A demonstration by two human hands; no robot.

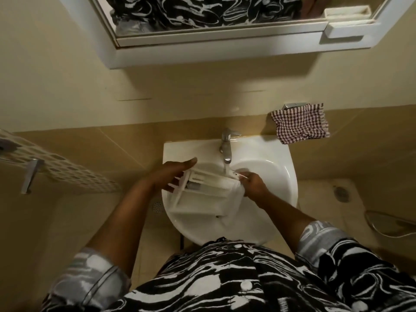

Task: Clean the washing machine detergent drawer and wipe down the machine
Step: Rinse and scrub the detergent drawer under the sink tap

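A white plastic detergent drawer (202, 197) lies tilted over the white sink (281, 167), its far end under the chrome tap (226, 145), from which water runs. My left hand (173, 174) supports the drawer's left end from underneath, fingers stretched out flat. My right hand (253, 184) grips a slim white brush-like tool (239, 175) at the drawer's right end, next to the water stream. What the tool's tip looks like is hidden by the blur.
A red-and-white checked cloth (300, 124) hangs from a wall hook right of the tap. A mirror cabinet (220, 41) juts out above the sink. A perforated white basket (67, 167) stands at the left. A shower hose (382, 224) lies on the floor at the right.
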